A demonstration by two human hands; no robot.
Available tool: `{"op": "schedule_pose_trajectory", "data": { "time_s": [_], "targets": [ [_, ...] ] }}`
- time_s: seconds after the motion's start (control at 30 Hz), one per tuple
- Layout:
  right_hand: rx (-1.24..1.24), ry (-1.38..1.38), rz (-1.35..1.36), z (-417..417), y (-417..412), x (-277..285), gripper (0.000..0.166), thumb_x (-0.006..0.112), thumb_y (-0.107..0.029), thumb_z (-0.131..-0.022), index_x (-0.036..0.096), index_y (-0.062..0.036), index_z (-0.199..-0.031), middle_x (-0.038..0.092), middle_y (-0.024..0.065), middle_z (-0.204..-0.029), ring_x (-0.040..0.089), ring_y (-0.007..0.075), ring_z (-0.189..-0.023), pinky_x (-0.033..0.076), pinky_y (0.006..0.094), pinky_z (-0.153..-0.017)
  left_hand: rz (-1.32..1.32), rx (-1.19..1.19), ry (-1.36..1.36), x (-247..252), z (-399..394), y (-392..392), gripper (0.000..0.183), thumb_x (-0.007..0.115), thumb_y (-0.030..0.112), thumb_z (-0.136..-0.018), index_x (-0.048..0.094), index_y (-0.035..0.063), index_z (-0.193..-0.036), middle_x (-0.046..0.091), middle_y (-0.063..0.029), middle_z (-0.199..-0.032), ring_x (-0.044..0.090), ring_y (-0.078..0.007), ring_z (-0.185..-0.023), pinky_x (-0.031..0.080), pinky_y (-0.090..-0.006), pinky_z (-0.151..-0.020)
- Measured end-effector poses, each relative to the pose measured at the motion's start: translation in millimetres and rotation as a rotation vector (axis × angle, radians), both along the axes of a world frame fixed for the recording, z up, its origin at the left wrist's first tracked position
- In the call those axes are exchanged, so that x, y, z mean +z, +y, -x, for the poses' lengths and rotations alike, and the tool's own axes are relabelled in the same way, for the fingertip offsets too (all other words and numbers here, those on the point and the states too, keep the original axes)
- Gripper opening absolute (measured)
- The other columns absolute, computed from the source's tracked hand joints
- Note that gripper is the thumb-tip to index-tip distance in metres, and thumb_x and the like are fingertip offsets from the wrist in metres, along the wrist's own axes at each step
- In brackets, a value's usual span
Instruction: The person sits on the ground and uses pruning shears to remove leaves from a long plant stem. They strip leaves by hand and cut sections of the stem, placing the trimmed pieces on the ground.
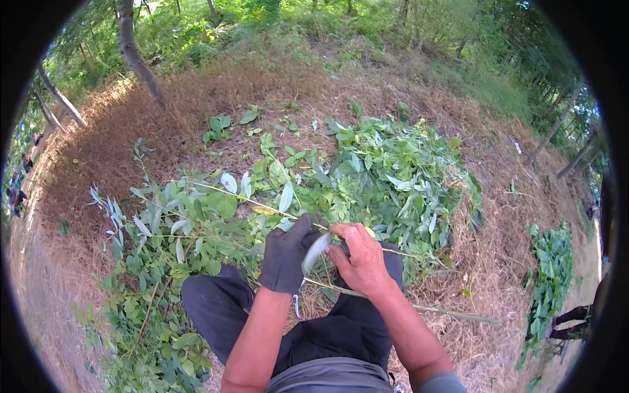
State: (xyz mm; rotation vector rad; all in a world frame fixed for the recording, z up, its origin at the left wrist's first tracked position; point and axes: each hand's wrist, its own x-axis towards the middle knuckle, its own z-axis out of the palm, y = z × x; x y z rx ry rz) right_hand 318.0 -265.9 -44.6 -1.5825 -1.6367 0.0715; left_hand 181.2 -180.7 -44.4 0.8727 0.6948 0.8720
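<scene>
My left hand (290, 255), in a dark glove, is closed around a thin leafy branch (245, 199) that runs from the upper left towards the lower right. My bare right hand (357, 253) pinches the same branch just beside it, with thumb and forefinger near a pale narrow leaf (316, 254). A thicker green stem (457, 313) passes below my right wrist and out to the right. Between my knees, under the left hand, a small tool part (296, 305) shows, with a pale blade-like piece; most of it is hidden.
A heap of cut leafy branches (403, 172) lies ahead to the right, and more foliage (147, 304) lies to the left. Another leafy pile (550, 275) is at the far right, near a partly visible person (572, 324). Dry grass and tree trunks (132, 54) surround the spot.
</scene>
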Motion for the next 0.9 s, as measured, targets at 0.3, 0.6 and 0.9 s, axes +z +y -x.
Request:
{"op": "schedule_pose_trajectory", "data": {
  "time_s": [0.3,0.6,0.9],
  "targets": [
    [-0.114,0.13,-0.004,0,4,-11,0.009,0.065,-0.006,-0.09,0.059,-0.0007,-0.094,0.06,0.0167,-0.079,0.059,0.0334,-0.067,0.046,0.0397,-0.06,0.116,0.006,-0.069,-3,-3,-8,0.031,0.058,0.022,-0.097,0.063,-0.0058,-0.111,0.07,-0.013,-0.092,0.069,-0.02,-0.079,0.057,-0.0345,-0.075],
    [-0.205,0.315,0.073,-27,1,-15,0.015,0.06,-0.012,-0.094,0.052,-0.0021,-0.086,0.052,0.0162,-0.068,0.053,0.0344,-0.059,0.043,0.0412,-0.056,0.064,-0.036,-0.064,-18,-5,-5,0.03,0.061,0.021,-0.096,0.063,-0.0046,-0.111,0.069,-0.0125,-0.095,0.069,-0.0199,-0.078,0.058,-0.0359,-0.076],
    [-0.439,0.146,0.306,-106,-2,27,0.039,0.055,-0.028,-0.098,0.06,0.0035,-0.121,0.062,0.0239,-0.116,0.063,0.0349,-0.104,0.051,0.0407,-0.088,0.113,-0.064,-0.087,-16,1,-4,0.032,0.062,0.019,-0.095,0.062,-0.007,-0.114,0.068,-0.0124,-0.094,0.068,-0.0199,-0.08,0.057,-0.0357,-0.076]
  ]
}}
